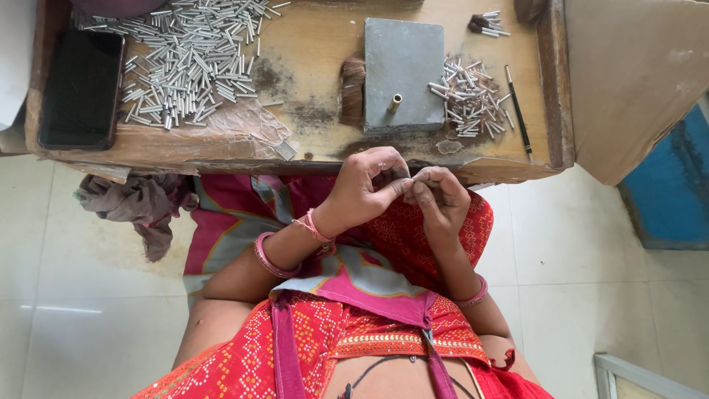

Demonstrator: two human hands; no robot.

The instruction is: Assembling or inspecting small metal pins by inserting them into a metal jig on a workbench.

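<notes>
Both hands, left hand [367, 186] and right hand [439, 196], pinch what seems a small tube [410, 176]; seating it likely needs steady fingertips.

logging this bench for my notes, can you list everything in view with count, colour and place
metal tubes: big heap, silver, bench left
metal tubes, small pile: many, silver, right of block
block with brass peg: one, grey, bench centre
bristle tuft: one, brown, left of block
phone: one, black, bench far left
thin brush: one, black, bench right
cloth: one, grey-brown, under bench left
left hand: pinching something small, lap
right hand: meeting it
</notes>
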